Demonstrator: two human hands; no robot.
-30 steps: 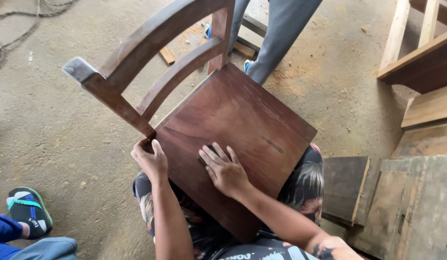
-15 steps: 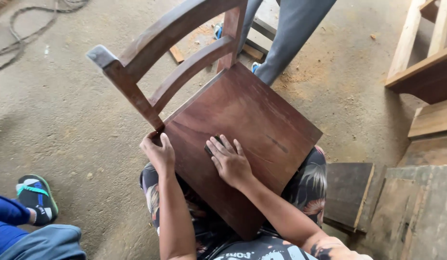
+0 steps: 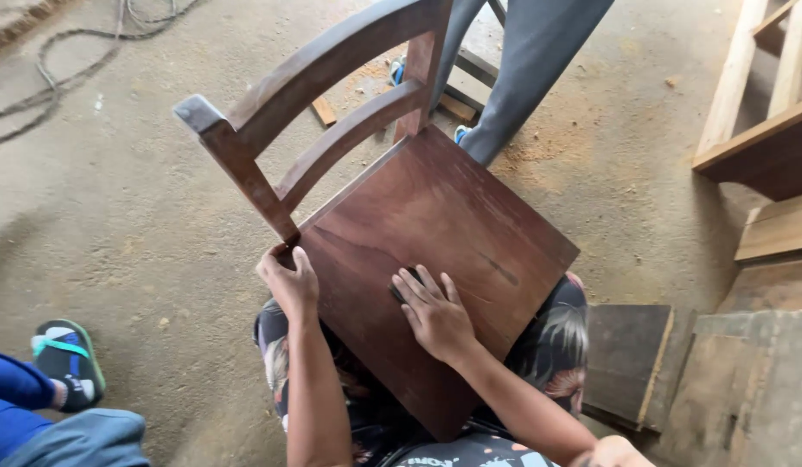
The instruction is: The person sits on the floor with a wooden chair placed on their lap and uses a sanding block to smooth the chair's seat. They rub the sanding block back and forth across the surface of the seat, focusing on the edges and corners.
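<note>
A dark brown wooden chair rests on the person's lap, its seat tilted up and its back pointing away to the upper left. The left hand is closed around the seat's back corner, right where the back post meets it. The right hand lies flat on the seat with fingers spread, pressing a small dark pad under the fingertips; this grip is open, not wrapped around anything. The bare seat stretches up and to the right from that hand, so the right hand is nearer to it. Compared with a moment ago, the chair sits closer and the right hand has slid a little toward the middle of the seat. Another person's grey trouser legs stand behind the chair.
</note>
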